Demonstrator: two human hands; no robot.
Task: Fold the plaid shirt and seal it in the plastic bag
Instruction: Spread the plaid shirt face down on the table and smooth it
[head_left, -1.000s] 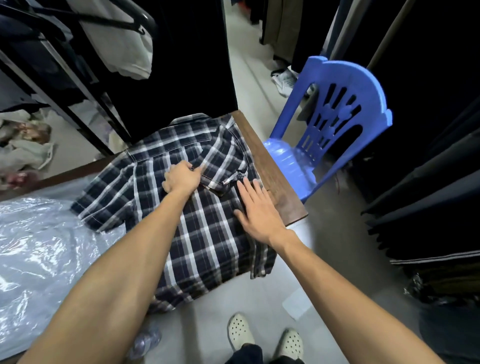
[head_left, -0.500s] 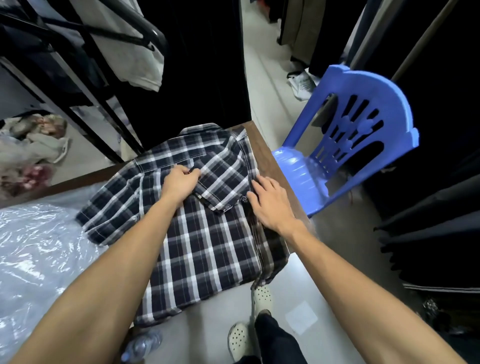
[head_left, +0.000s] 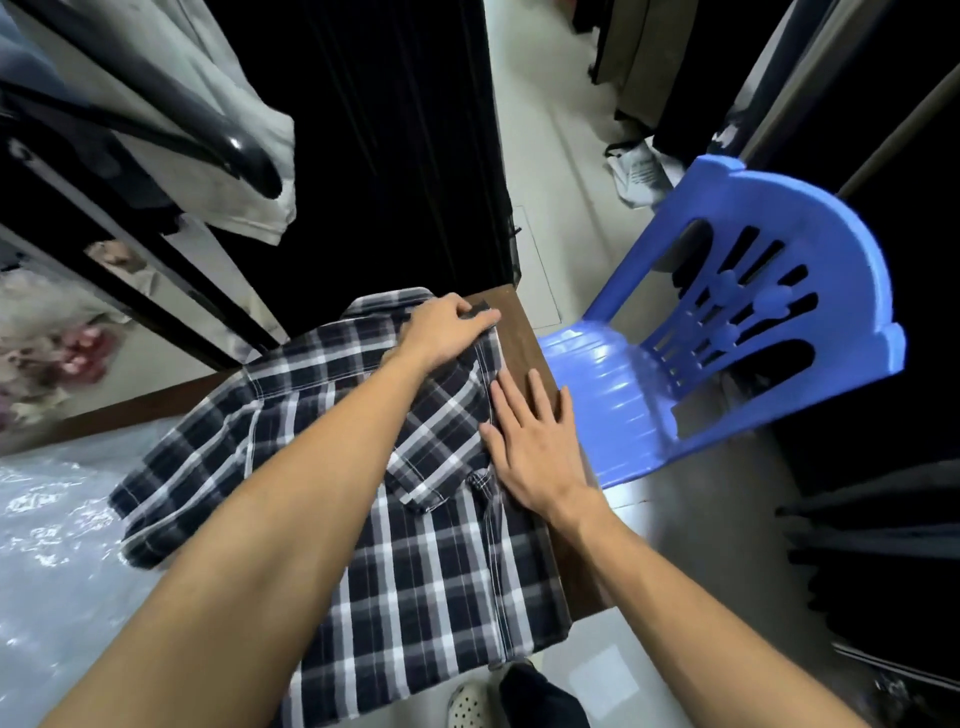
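Plaid shirt (head_left: 415, 519), dark with white checks, lies spread on the brown desk (head_left: 524, 332), its right side running along the desk's edge and one short sleeve folded in over the body. The left hand (head_left: 447, 330) reaches to the collar end at the far corner, fingers curled shut in a grip on the fabric there. Just nearer and to the right of it, the right hand (head_left: 535, 447) lies flat and open, palm down, pressing the shirt's edge against the desk and holding nothing. Off to the left of both hands, clear crinkled plastic bag (head_left: 57, 530) covers the desk, touching the shirt's other sleeve. Beyond the right hand stands a blue plastic chair (head_left: 727, 332), close against the desk.
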